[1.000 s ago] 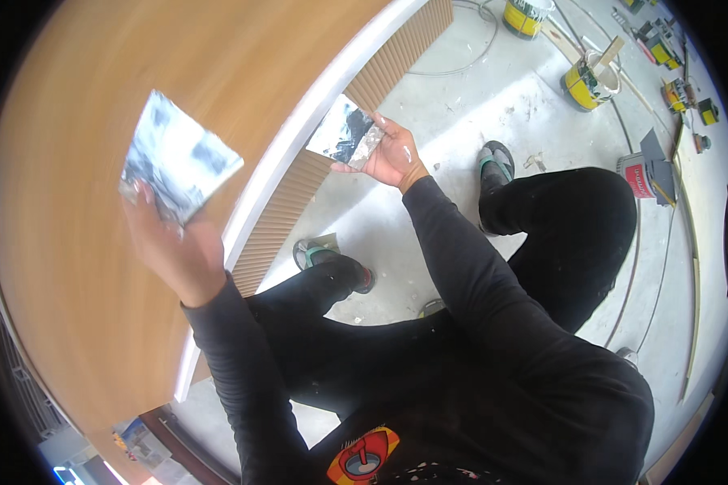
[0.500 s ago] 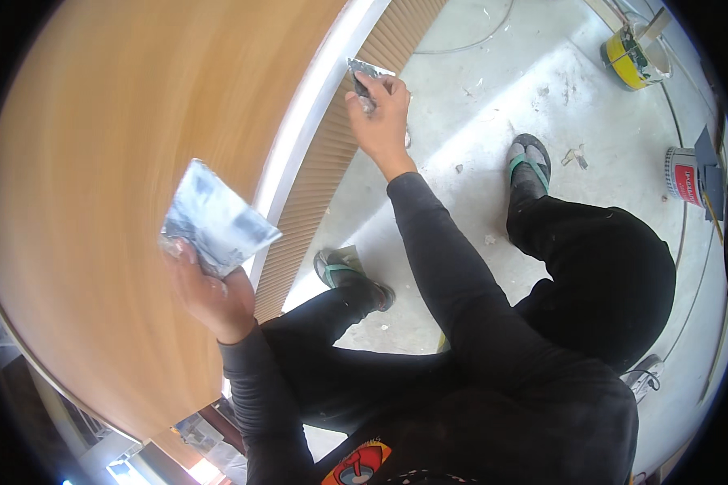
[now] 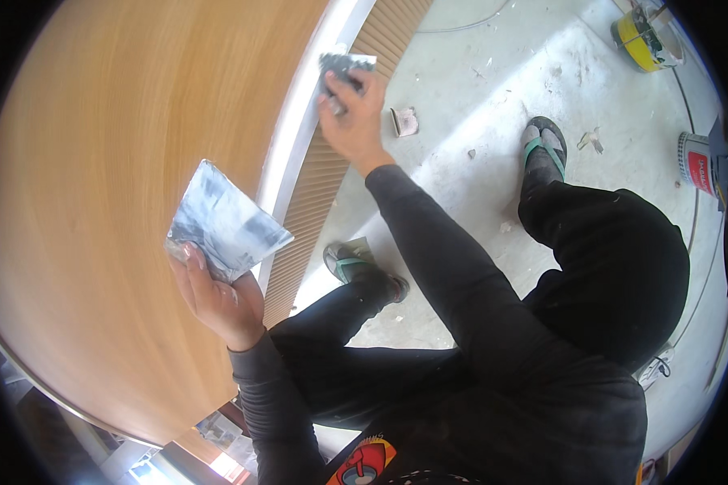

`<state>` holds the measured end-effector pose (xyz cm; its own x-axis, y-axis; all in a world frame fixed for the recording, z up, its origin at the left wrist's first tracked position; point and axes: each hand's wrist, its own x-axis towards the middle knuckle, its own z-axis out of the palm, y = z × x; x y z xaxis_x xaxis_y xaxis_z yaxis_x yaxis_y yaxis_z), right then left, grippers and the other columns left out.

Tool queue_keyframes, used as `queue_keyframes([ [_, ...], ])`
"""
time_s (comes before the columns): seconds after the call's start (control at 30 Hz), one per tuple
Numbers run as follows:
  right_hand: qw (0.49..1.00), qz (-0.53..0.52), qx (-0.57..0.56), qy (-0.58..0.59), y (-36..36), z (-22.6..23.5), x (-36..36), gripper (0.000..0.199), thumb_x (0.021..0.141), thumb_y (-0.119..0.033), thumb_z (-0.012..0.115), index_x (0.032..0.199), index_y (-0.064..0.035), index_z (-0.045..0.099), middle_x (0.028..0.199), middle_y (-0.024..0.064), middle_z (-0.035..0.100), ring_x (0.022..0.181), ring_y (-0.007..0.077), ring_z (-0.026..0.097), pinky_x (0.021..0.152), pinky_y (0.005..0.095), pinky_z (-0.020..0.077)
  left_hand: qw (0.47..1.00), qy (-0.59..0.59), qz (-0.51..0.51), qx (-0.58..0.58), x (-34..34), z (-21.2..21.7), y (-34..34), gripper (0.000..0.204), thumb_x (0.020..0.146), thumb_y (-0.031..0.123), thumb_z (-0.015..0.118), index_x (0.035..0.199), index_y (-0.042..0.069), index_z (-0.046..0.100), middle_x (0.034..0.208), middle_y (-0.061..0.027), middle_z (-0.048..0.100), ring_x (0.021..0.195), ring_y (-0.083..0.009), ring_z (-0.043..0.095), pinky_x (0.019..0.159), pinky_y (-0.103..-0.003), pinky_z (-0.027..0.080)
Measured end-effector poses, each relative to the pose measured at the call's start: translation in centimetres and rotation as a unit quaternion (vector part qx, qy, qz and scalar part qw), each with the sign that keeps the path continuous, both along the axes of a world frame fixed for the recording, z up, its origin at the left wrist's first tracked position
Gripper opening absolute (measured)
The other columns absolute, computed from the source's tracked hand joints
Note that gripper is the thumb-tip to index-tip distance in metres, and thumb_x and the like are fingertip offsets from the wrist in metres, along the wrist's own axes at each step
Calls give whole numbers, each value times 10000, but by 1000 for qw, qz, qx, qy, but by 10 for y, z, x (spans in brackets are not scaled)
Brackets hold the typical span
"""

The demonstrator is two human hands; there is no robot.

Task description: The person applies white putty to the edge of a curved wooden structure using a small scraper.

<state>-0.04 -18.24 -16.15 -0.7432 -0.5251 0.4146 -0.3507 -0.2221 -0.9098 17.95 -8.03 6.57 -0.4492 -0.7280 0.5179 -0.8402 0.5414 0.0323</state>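
Observation:
My left hand (image 3: 217, 297) holds a square grey-and-white smeared board (image 3: 226, 222) up in front of a large curved wooden panel (image 3: 113, 186). My right hand (image 3: 353, 117) reaches far forward and grips a small smeared flat blade (image 3: 344, 65), pressed at the white edge strip (image 3: 299, 137) where the smooth wood meets the ribbed wooden panel (image 3: 315, 194). Both arms wear black sleeves. My legs are in black trousers, feet in green-strapped sandals.
Grey concrete floor (image 3: 477, 89) with white specks and a small scrap (image 3: 404, 121). A yellow bucket (image 3: 643, 32) stands at the top right, a red-and-white can (image 3: 698, 160) at the right edge. Cables lie along the right rim.
My right hand has moved farther up along the white strip with the blade. My left hand with the board has shifted lower and nearer to the strip. The view has tilted.

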Motion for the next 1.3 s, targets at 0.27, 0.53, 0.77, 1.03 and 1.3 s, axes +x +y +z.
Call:
queue_keyframes([
  [0.27, 990, 100, -50, -84, 35, 32, -7, 357, 837, -123, 675, 1191, -83, 686, 1174, 184, 580, 1109, 385, 554, 968, 452, 455, 994, 52, 75, 61, -6, 14, 10, 447, 887, -56, 689, 1304, -17, 534, 1355, -304, 545, 1182, -443, 599, 990, -439, 493],
  [0.53, 981, 151, 3, -120, -4, 17, -77, 305, 918, -166, 593, 1183, -35, 668, 1155, 194, 644, 1025, 393, 613, 922, 423, 492, 892, 406, 35, 196, 3, 6, 2, 376, 914, -85, 641, 1272, -32, 539, 1379, -286, 524, 1204, -395, 586, 1002, -426, 491],
  [0.77, 985, 168, 30, -11, 18, 23, -44, 268, 908, -172, 569, 1110, -42, 688, 1139, 173, 649, 1038, 399, 595, 913, 456, 480, 989, 114, 45, 84, -2, 7, 10, 319, 942, -94, 594, 1253, -49, 536, 1358, -274, 535, 1175, -368, 597, 985, -417, 505],
  [1.03, 968, 221, 23, -118, 42, 23, -37, 257, 881, -137, 644, 1114, -47, 702, 1136, 158, 631, 1045, 341, 597, 923, 414, 481, 997, 33, 46, 53, -11, 11, 10, 295, 987, -12, 566, 1277, -44, 525, 1352, -234, 542, 1186, -319, 589, 979, -391, 501],
  [1.3, 1000, -5, -13, 20, 18, 2, -9, 315, 772, -136, 766, 1077, -68, 720, 1115, 166, 612, 1038, 368, 575, 910, 458, 478, 783, 551, 27, 287, -31, 11, 6, 370, 1073, 172, 431, 1343, -75, 484, 1323, -135, 543, 1230, -197, 532, 1054, -326, 433],
])
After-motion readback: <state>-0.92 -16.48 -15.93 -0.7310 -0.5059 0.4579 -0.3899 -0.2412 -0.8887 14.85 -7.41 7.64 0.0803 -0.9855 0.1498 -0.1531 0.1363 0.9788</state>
